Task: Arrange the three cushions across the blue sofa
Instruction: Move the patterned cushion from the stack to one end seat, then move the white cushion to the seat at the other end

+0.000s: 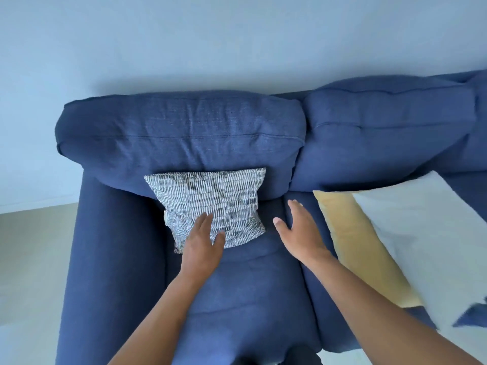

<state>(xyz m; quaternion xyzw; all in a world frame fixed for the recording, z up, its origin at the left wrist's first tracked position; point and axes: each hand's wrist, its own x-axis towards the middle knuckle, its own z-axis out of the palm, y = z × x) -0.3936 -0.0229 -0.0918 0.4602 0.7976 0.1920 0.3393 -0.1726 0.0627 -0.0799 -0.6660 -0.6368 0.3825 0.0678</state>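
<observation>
A black-and-white patterned cushion (213,204) leans against the back pillow at the left end of the blue sofa (242,306). My left hand (201,239) lies flat on the cushion's lower edge, fingers spread. My right hand (299,227) hovers open just right of that cushion, above the seat, holding nothing. A yellow cushion (350,238) lies flat on the middle seat to the right. A white cushion (427,233) overlaps the yellow one's right side and runs out of the frame.
The sofa's left armrest (110,259) borders the patterned cushion. Two blue back pillows (184,135) stand against a pale wall (210,35). Light floor (31,259) shows at the left.
</observation>
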